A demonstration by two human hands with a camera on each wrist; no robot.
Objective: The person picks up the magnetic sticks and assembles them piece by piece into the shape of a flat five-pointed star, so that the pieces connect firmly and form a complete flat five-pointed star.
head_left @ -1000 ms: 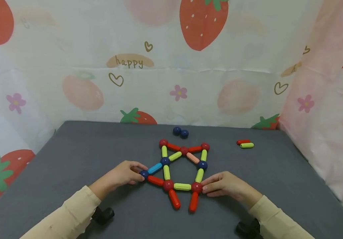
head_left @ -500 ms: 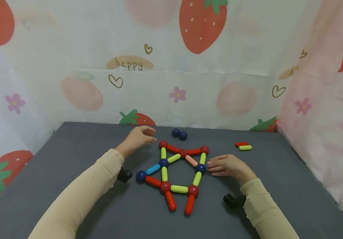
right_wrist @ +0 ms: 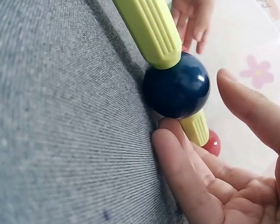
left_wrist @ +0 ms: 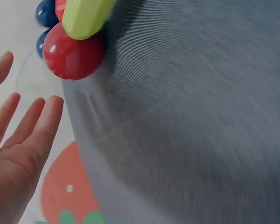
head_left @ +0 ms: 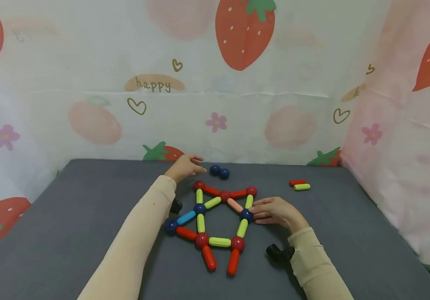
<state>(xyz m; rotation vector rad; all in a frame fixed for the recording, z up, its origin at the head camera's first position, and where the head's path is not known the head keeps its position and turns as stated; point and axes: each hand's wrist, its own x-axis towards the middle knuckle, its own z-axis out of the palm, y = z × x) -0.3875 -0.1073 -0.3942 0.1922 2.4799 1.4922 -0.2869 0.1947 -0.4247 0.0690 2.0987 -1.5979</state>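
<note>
A framework of magnetic rods and balls lies on the grey table [head_left: 132, 275]. Toward the back edge, my left hand [head_left: 186, 166] reaches with spread fingers, holding nothing. Just right of its fingertips sit two loose blue balls [head_left: 219, 171]. In the left wrist view a red corner ball [left_wrist: 74, 53] with a yellow-green rod [left_wrist: 86, 18] is beside that hand. My right hand [head_left: 275, 213] is at the framework's right-side blue ball [right_wrist: 177, 86]. Its fingertips lie against or very near the ball's lower side, and its thumb stands apart from it.
A loose red rod [head_left: 297, 183] and a yellow-green rod [head_left: 302, 187] lie at the back right. Behind the table hangs a strawberry-print cloth [head_left: 237, 141]. A left-side blue ball [head_left: 171, 227] joins a blue rod [head_left: 186, 218] and a red rod [head_left: 186, 233].
My left hand has let go of the left-side blue ball and moved back toward the loose blue balls. The right hand has left the lower red ball for the blue one above it.
</note>
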